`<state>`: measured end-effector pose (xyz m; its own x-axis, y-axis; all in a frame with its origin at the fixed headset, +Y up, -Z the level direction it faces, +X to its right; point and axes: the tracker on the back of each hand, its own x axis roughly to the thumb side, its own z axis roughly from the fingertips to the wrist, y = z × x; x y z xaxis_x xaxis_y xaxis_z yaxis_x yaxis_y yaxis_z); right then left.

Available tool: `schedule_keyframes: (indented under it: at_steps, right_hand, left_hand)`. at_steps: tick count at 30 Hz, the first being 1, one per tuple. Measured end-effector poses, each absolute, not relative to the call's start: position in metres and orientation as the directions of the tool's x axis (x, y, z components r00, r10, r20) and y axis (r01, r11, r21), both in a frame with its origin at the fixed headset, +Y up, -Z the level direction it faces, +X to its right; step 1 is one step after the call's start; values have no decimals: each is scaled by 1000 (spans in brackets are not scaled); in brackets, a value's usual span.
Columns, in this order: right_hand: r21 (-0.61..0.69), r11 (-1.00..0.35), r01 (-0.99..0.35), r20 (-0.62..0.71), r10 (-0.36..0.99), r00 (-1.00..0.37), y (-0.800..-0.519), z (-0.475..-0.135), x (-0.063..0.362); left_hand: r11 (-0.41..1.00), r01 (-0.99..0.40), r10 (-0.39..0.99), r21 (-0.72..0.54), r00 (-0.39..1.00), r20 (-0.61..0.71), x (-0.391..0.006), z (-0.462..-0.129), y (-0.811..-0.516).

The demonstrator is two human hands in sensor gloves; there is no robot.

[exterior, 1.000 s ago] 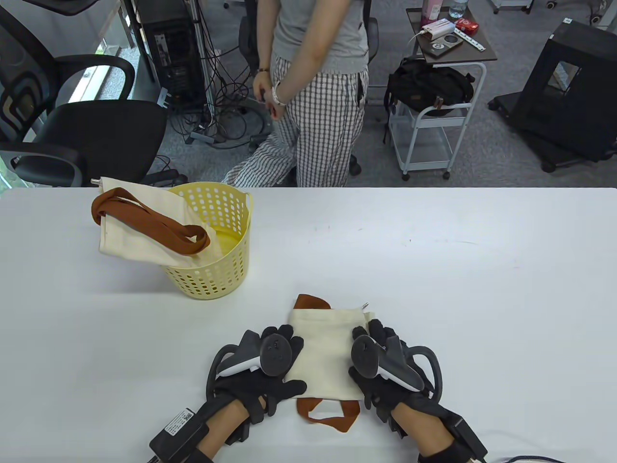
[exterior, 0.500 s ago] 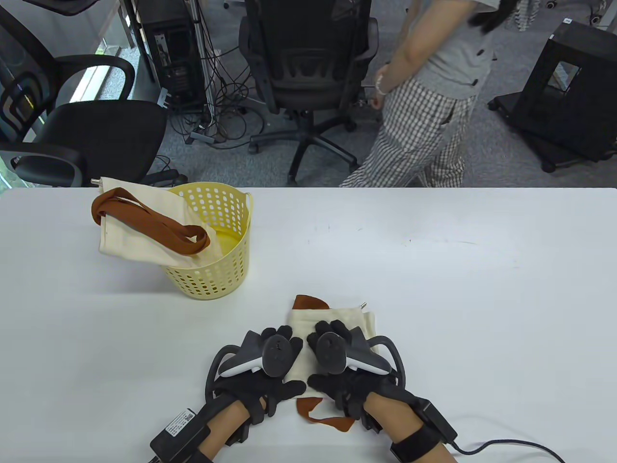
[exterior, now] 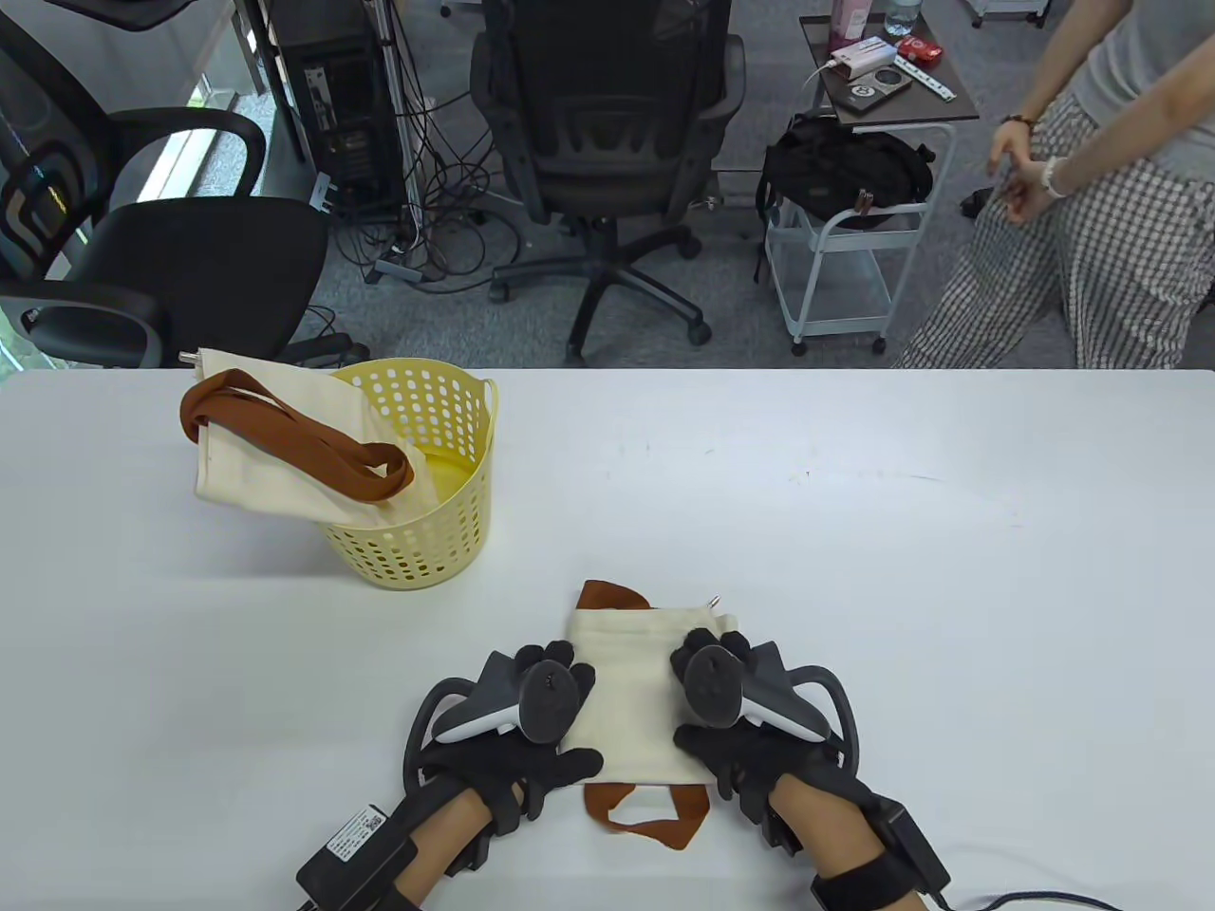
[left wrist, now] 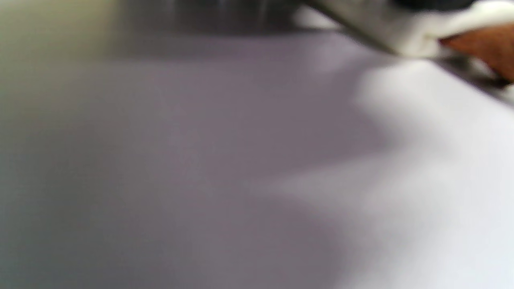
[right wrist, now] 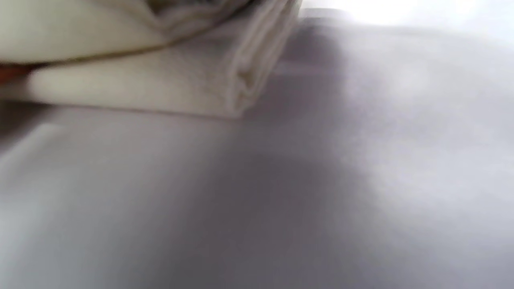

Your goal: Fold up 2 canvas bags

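Two gloved hands press flat on the folded cream canvas bag (exterior: pixel 631 697) at the near middle of the white table (exterior: pixel 854 569); the left hand (exterior: pixel 517 735) rests on its left edge, the right hand (exterior: pixel 750 726) on its right, fingers spread, neither grasping; the second canvas bag (exterior: pixel 275 455) drapes over the yellow basket's (exterior: pixel 427 531) rim, far left.

The folded canvas bag (right wrist: pixel 160 80) fills the upper left of the right wrist view, its cream cloth stacked in several layers. The layered edges end in a rounded corner pointing right. The bag lies flat on the pale surface (right wrist: pixel 321 200), which is blurred. A sliver of reddish-brown strap (right wrist: pixel 10 73) shows at the left edge.
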<state>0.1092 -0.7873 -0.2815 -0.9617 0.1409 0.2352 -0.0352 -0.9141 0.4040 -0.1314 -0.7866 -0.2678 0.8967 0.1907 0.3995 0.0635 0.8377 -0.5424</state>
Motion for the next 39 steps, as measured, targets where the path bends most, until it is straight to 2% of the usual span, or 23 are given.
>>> schedule_keyframes:
  at_steps: [5, 9, 11, 17, 20, 23, 25, 26, 28, 39]
  right_hand:
    - [415, -908, -56, 228, 163, -960, -789, -281, 110]
    - [417, -907, -62, 228, 170, -959, -789, -281, 110]
    - [418, -906, -63, 228, 172, -958, -789, -281, 110]
    - [418, -906, -58, 228, 167, -959, -789, -280, 109]
    - [423, -904, -63, 228, 173, -958, -788, -280, 109]
    - [419, -906, -62, 228, 172, -958, -788, -280, 108]
    - [421, -904, -72, 224, 181, -958, -788, -280, 108]
    - [422, -903, -74, 223, 183, -958, -788, -280, 108]
    - [423, -903, -71, 224, 180, -958, -788, -280, 108]
    - [430, -901, -63, 196, 161, -967, -785, -298, 112]
  left_hand:
    - [844, 34, 216, -536, 892, 397, -135, -269, -786]
    - [895, 49, 147, -444, 906, 397, -146, -270, -775]
    - [927, 66, 83, -368, 923, 376, -162, -274, -759]
    - [959, -6, 87, -282, 958, 275, -221, -271, -730]
    - [966, -13, 75, -259, 971, 228, -249, -265, -733]
    - [966, -52, 101, -252, 977, 185, -271, -262, -750]
    - [956, -28, 83, -293, 981, 175, -279, -265, -757]
    - [944, -19, 76, -328, 984, 161, -280, -266, -757]
    - [956, -54, 100, -288, 984, 148, -283, -267, -755]
    - [955, -61, 110, -291, 982, 155, -281, -265, -750]
